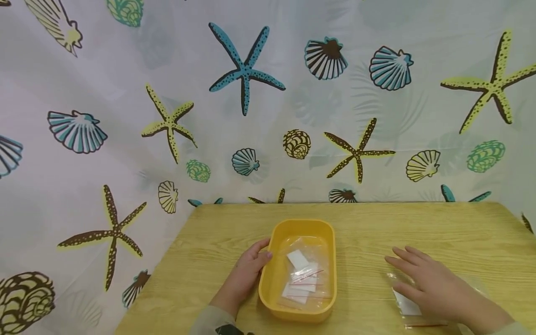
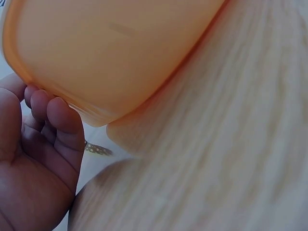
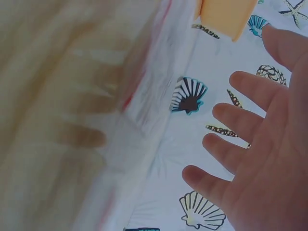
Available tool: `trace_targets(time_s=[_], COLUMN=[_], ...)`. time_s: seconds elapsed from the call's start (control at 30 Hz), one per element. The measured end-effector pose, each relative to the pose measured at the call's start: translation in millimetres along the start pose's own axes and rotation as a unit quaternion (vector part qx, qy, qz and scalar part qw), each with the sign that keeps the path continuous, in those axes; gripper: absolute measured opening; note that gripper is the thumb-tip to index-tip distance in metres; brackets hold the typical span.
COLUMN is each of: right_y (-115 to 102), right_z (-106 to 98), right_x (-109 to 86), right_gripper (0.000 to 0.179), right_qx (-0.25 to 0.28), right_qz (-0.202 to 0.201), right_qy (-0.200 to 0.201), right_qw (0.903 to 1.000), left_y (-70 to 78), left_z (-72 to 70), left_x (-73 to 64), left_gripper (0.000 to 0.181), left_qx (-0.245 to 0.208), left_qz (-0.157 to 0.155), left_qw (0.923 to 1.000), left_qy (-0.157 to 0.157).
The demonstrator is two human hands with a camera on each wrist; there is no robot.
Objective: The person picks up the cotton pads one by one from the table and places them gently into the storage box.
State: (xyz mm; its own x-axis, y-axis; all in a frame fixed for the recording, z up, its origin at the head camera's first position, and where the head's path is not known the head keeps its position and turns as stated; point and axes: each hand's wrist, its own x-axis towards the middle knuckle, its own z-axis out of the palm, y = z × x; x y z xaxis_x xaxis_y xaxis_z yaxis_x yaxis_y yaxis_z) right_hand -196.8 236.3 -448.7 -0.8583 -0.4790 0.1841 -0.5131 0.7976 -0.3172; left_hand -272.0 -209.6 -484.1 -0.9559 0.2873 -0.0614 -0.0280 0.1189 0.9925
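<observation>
Presently, a yellow tub (image 1: 303, 317) is gripped at its left side by the left hand (image 1: 247, 272), the fingers being set against the outer wall and the thumb at the rim. Clear bags (image 1: 305, 281) with white pieces and red seal lines are overlapped inside the tub. Well to its right, more clear bagging (image 1: 405, 304) is partly covered by the right hand (image 1: 431, 284), which is held above it, fingers spread and grasping nothing. Both are supported by a wood-grained table (image 1: 364, 270).
</observation>
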Motion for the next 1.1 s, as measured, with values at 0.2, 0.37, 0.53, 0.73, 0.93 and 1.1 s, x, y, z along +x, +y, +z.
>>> trace_targets(time_s=[0.2,0.37,0.53,0.73,0.93,1.1], right_y=[13,16,17,18,19,20], right_z=[-3,-4,-3,-1,1,4], right_x=[-15.3,-21.7,-27.7,-34.2,-34.3,-34.5], right_gripper=[0.061,0.066,0.071,0.079,0.088,0.089], right_qx=[-0.025,-0.044,-0.045,-0.055,-0.042,-0.036], right_qz=[0.003,0.001,-0.002,0.011,0.040,0.046], right_qy=[-0.026,-0.046,-0.071,-0.101,-0.148,-0.159], right_qw=[0.9993,0.9980,0.9965,0.9933,0.9873,0.9856], left_y=[1.1,3.6,3.0,1.5,1.7,2.7], left_z=[1.2,1.0,0.8,0.8,0.3,0.7], left_x=[0.8,0.3,-0.5,-0.6,0.3,-0.2], left_gripper=[0.054,0.052,0.052,0.054,0.053,0.055], left_qx=[0.007,0.021,0.020,0.022,0.019,0.018], left_qz=[0.000,-0.002,0.003,0.003,0.005,0.008], left_qw=[1.0000,0.9997,0.9997,0.9997,0.9998,0.9998], left_qy=[0.000,0.012,0.013,0.012,0.008,0.006])
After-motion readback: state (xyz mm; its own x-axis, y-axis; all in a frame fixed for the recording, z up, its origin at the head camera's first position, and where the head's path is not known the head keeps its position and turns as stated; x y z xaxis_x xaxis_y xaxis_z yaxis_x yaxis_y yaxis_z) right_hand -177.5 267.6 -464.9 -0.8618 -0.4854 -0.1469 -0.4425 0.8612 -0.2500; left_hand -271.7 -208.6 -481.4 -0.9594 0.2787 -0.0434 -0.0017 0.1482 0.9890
